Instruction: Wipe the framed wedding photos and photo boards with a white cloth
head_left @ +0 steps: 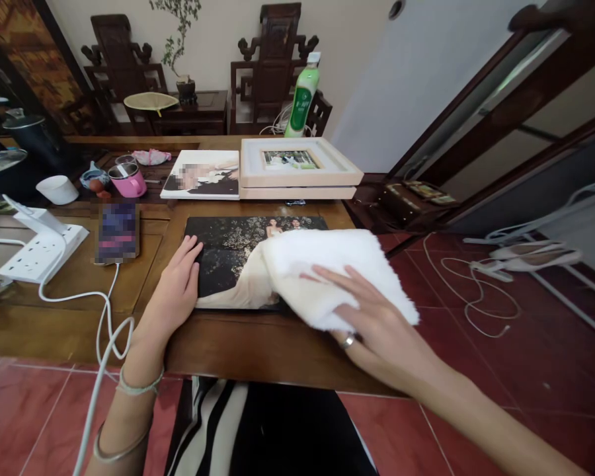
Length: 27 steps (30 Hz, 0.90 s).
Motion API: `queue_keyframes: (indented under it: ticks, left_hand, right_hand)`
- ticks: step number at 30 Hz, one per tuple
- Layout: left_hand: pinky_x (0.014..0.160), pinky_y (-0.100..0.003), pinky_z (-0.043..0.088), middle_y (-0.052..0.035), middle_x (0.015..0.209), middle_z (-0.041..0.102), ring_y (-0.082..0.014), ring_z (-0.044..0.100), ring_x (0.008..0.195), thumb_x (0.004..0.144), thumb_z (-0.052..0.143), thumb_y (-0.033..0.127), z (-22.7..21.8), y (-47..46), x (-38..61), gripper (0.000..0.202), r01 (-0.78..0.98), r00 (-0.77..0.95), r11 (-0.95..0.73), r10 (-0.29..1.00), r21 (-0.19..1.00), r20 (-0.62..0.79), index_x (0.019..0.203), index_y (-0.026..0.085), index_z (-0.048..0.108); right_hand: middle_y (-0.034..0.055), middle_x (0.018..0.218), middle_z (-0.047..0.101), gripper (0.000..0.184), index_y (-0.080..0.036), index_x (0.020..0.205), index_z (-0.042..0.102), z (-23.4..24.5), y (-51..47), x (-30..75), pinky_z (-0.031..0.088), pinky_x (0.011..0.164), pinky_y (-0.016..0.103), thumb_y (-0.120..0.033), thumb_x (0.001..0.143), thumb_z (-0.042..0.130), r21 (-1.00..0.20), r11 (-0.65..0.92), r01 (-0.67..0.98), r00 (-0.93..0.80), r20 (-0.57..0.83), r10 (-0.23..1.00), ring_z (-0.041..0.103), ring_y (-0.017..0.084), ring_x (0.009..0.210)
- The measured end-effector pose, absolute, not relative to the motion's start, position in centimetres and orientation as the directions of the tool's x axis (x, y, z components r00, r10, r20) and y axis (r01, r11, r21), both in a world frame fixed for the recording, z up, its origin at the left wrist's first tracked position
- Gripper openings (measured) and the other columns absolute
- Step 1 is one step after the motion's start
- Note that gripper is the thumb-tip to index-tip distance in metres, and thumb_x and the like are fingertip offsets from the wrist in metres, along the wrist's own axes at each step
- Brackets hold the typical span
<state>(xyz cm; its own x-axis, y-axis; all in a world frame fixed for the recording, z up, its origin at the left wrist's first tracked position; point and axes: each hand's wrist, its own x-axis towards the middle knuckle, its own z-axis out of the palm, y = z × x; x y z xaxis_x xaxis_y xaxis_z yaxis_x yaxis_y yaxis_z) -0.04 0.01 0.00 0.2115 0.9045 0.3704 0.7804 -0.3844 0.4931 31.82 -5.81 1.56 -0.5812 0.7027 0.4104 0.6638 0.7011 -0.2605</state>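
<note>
Head view: just the one camera, looking down at the table edge.
Left hand [176,291]: flat and open, fingers spread a bit, resting on the left edge of the photo panel [231,254], centre-left of the frame. Not gripping anything.
Right hand [371,320]: also open, palm down, fingers stretched out on top of the white towel [327,274], lower centre-right. There's a ring [348,341] on one finger.
White towel: bunched up, lying over the right part of the photo panel and hanging past its right side.
Photo panel: dark print, lying flat on the wooden table [258,350] near the front edge, middle of the frame.
Behind it: a framed photo [297,165] on a light stack, with another print [203,173] just to its left, and a green bottle [302,96] standing behind them.
Left side: pink mug [127,180], phone [116,231], white power strip [39,251] with a cable [104,330] trailing off the table.
</note>
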Motion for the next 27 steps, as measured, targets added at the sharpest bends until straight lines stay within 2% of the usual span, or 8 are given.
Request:
queue_keyframes:
  ticks: [4,8,11,15,18,20,24,27]
  left_hand:
    - [0.118,-0.048,0.029,-0.0198,0.147,0.046,-0.0262,0.037,0.142,0.097,0.033,0.025,0.0,0.0,-0.1,0.045,0.780,0.211,-0.382,0.906,0.496,0.366,0.133,0.006,0.053]
    - [0.118,-0.049,0.029,-0.0178,0.148,0.047,-0.0261,0.038,0.142,0.097,0.034,0.025,0.0,0.1,-0.1,0.044,0.780,0.215,-0.388,0.903,0.490,0.373,0.133,0.009,0.053]
    - [0.119,-0.049,0.028,-0.0163,0.148,0.046,-0.0256,0.038,0.141,0.098,0.034,0.028,0.1,0.0,-0.1,0.045,0.770,0.215,-0.402,0.895,0.496,0.392,0.137,0.011,0.050]
    - [0.119,-0.044,0.026,-0.0174,0.152,0.041,-0.0237,0.036,0.143,0.101,0.030,0.038,0.5,-0.5,0.2,0.055,0.725,0.161,-0.378,0.906,0.576,0.392,0.147,0.009,0.035]
    - [0.121,-0.042,0.021,-0.0145,0.158,0.029,-0.0215,0.028,0.146,0.102,0.027,0.045,0.8,-0.9,0.3,0.060,0.675,0.143,-0.391,0.901,0.626,0.409,0.153,0.013,0.023]
    - [0.121,-0.042,0.019,-0.0137,0.160,0.026,-0.0213,0.024,0.148,0.102,0.025,0.047,0.9,-1.0,0.2,0.062,0.662,0.150,-0.409,0.894,0.628,0.423,0.153,0.014,0.022]
    - [0.121,-0.043,0.019,-0.0149,0.157,0.031,-0.0225,0.025,0.147,0.102,0.023,0.047,1.0,-0.9,0.3,0.061,0.697,0.172,-0.386,0.908,0.605,0.381,0.150,0.011,0.031]
    - [0.121,-0.046,0.020,-0.0170,0.156,0.033,-0.0246,0.024,0.147,0.101,0.027,0.045,0.8,-0.7,0.3,0.059,0.747,0.213,-0.364,0.924,0.556,0.319,0.145,0.008,0.040]
  right_hand:
    - [0.0234,0.133,0.059,0.019,-0.017,0.086,0.064,1.0,-2.4,33.7,0.041,0.103,0.063,-0.016,0.086,0.045,-0.237,0.550,0.801,-0.428,0.417,0.802,0.051,0.037,0.128]
    - [0.0255,0.126,0.062,0.028,-0.010,0.105,0.066,1.8,2.1,30.6,0.038,0.101,0.066,-0.016,0.086,0.045,-0.214,0.414,0.885,-0.344,0.299,0.890,0.044,0.042,0.132]
    - [0.0206,0.123,0.066,0.032,-0.012,0.113,0.066,2.7,4.5,26.3,0.035,0.100,0.071,-0.018,0.089,0.045,-0.224,0.435,0.872,-0.377,0.260,0.889,0.041,0.043,0.134]
    - [0.0131,0.141,0.056,0.037,-0.018,0.120,0.065,3.3,4.1,21.4,0.024,0.108,0.070,-0.016,0.087,0.049,-0.245,0.552,0.797,-0.506,0.226,0.832,0.036,0.037,0.139]
    - [0.0106,0.147,0.049,0.038,-0.019,0.114,0.068,3.3,1.0,20.2,0.017,0.114,0.066,-0.011,0.080,0.053,-0.284,0.668,0.688,-0.625,0.235,0.744,0.031,0.033,0.142]
    - [0.0114,0.147,0.048,0.034,-0.018,0.106,0.070,3.2,-1.8,20.7,0.017,0.114,0.067,-0.010,0.076,0.055,-0.315,0.729,0.607,-0.688,0.250,0.681,0.031,0.035,0.142]
    - [0.0116,0.146,0.050,0.026,-0.017,0.085,0.071,3.0,-6.8,23.4,0.022,0.113,0.066,-0.005,0.072,0.051,-0.323,0.786,0.528,-0.717,0.328,0.616,0.034,0.034,0.141]
    - [0.0120,0.142,0.054,0.025,-0.018,0.075,0.066,2.7,-8.6,26.2,0.025,0.114,0.063,-0.001,0.070,0.047,-0.294,0.789,0.539,-0.681,0.400,0.614,0.035,0.031,0.141]
